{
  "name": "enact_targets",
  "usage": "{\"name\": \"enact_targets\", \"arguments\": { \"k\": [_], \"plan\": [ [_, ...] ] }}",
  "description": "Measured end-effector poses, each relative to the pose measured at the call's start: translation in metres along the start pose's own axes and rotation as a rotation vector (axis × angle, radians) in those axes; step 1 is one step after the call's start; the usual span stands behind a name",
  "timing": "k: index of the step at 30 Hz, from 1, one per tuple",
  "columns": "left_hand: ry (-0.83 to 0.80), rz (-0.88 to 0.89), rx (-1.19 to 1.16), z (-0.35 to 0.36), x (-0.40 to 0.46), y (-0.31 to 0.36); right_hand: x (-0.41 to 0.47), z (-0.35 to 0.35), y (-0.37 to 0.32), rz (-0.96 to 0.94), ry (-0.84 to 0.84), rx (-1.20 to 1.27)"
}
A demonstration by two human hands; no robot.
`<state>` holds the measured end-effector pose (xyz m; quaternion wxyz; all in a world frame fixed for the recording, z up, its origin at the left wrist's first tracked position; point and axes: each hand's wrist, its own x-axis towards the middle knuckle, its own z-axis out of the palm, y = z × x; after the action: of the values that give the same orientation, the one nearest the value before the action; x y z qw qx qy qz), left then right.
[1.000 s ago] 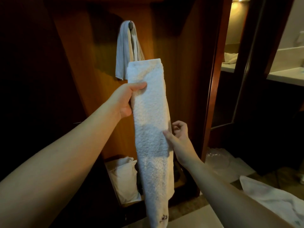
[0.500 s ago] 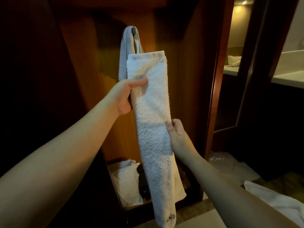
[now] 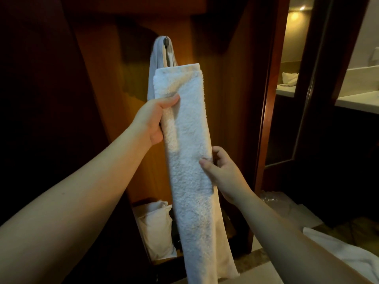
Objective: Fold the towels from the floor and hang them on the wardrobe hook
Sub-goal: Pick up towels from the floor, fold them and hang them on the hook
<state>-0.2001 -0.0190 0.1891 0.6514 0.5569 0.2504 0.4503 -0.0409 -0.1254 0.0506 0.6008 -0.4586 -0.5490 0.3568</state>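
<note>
The left hand (image 3: 152,121) grips the folded towel (image 3: 188,152) near its top, held up just below the hook (image 3: 167,41); the right hand (image 3: 223,173) pinches its edge lower down. The hook already carries a grey towel (image 3: 152,78), so the new one may slide off or unfold.

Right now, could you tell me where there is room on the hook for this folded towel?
The hook already carries a grey towel draped over it; only its tip shows bare. The white towel, gripped by the left hand and pinched by the right hand, must go over the grey one.
</note>
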Motion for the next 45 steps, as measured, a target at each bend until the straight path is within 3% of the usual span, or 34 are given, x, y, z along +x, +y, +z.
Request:
{"name": "enact_targets", "arguments": {
  "k": [8, 17, 20, 23, 28, 32, 38, 40, 42, 45],
  "plan": [
    [-0.211, -0.029, 0.062, -0.006, -0.012, 0.008, -0.002, 0.003, -0.006, 0.105, -0.205, -0.128],
    [-0.223, 0.01, 0.081, -0.021, -0.021, 0.02, -0.002, 0.011, -0.015, 0.015, -0.04, -0.146],
    [-0.166, 0.059, 0.001, -0.023, -0.022, 0.021, -0.001, 0.011, -0.026, -0.074, 0.043, -0.133],
    [-0.01, 0.11, -0.119, -0.02, -0.021, 0.017, -0.001, 0.013, -0.033, -0.248, 0.117, -0.294],
    [0.173, 0.12, -0.117, -0.011, -0.015, 0.001, -0.001, 0.013, -0.029, -0.293, 0.2, -0.328],
    [0.255, 0.029, -0.103, -0.009, -0.006, 0.0, 0.004, -0.005, -0.026, -0.124, 0.043, -0.16],
    [0.294, -0.165, 0.03, -0.002, 0.01, -0.001, 0.016, -0.022, -0.033, 0.181, -0.235, -0.372],
    [0.298, -0.207, 0.078, -0.002, 0.016, -0.002, 0.016, -0.024, -0.034, 0.214, -0.276, -0.32],
    [0.246, -0.244, 0.047, -0.004, 0.019, -0.007, 0.014, -0.02, -0.035, 0.229, -0.256, -0.152],
    [0.025, -0.299, -0.087, -0.017, 0.016, -0.036, 0.017, -0.009, -0.039, 0.258, -0.151, 0.11]
  ]
}}
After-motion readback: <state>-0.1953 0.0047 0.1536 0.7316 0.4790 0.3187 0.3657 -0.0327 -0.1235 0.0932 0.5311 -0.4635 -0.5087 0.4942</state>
